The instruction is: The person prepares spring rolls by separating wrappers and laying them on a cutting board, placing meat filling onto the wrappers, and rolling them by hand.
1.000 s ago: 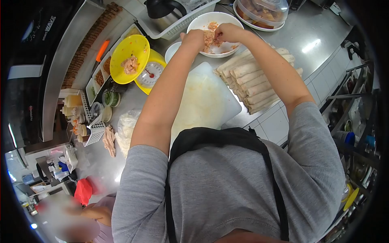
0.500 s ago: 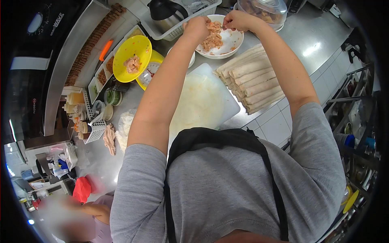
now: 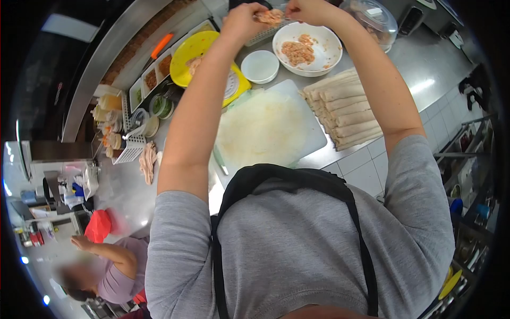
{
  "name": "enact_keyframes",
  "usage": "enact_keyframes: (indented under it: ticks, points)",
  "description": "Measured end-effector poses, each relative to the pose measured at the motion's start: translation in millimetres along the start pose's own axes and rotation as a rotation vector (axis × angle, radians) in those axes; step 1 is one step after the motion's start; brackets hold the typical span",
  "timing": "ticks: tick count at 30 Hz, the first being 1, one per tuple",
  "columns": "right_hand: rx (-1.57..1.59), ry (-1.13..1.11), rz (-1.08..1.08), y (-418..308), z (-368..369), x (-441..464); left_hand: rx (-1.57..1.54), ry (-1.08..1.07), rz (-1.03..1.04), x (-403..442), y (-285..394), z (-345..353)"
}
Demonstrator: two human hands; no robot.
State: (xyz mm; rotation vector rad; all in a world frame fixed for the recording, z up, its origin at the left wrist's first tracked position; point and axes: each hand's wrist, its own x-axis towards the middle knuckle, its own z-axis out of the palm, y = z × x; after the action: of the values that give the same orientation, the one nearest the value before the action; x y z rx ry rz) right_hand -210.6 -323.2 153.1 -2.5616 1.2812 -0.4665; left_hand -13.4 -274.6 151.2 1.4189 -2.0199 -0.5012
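My left hand (image 3: 243,22) is raised beyond the white mixing bowl, closed on a clump of orange-pink minced filling (image 3: 270,18). Close to that clump, my right hand (image 3: 309,11) has its fingers pinched together; whatever they hold is too small to make out. More filling (image 3: 298,52) lies inside the white mixing bowl (image 3: 336,57). A smaller white bowl (image 3: 260,67) stands beside it. Nearer my body, thin pale round wrappers (image 3: 260,130) are spread on a white cutting board (image 3: 313,139). Long pale rolls (image 3: 348,109) are piled to its right.
A yellow bowl (image 3: 183,53) with filling tilts on a yellow scale (image 3: 241,85) at left. Spice containers (image 3: 151,80), sauce bottles (image 3: 109,109) and a cloth (image 3: 148,162) line that side. A covered dish (image 3: 372,21) stands back right. A co-worker (image 3: 125,266) is at lower left.
Both hands have risen out of the white bowl, and the left now carries a clump of filling away from it. The camera view has shifted, showing more of the board and the small bowl.
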Motion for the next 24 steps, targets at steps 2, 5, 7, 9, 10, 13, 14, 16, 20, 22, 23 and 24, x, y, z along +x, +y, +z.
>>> enact_keyframes:
  ticks: [2,5,7,9,10,13,14,16,20,22,23,24]
  points:
    - [0.047,0.103,-0.263,-22,18,31,0.294,0.08,0.075,-14,-23,-47]
    - [0.078,0.093,-0.245,-83,49,56,0.414,0.139,0.024,-46,-48,-88]
    - [0.001,0.101,-0.185,-123,61,56,0.513,0.209,-0.017,-69,-56,-98]
    - [-0.028,0.124,-0.217,-145,71,47,0.492,0.26,-0.101,-86,-66,-102]
    - [-0.059,0.146,-0.236,-152,74,46,0.496,0.265,-0.107,-91,-71,-102]
    - [-0.075,0.159,-0.244,-162,76,45,0.486,0.278,0.008,-105,-84,-93]
    - [-0.076,0.156,-0.247,-163,74,46,0.47,0.339,0.086,-109,-88,-88]
    - [-0.047,0.099,-0.144,-158,67,50,0.449,0.374,0.098,-116,-85,-80]
    - [-0.154,0.102,-0.2,-110,40,31,0.435,0.37,0.086,-131,-73,-76]
    - [-0.169,0.05,0.032,-65,24,17,0.413,0.408,0.173,-146,-62,-79]
    - [-0.27,-0.11,-0.002,3,36,40,0.401,0.457,0.247,-155,-56,-77]
    - [-0.351,-0.119,0.104,27,39,26,0.392,0.451,0.25,-165,-51,-72]
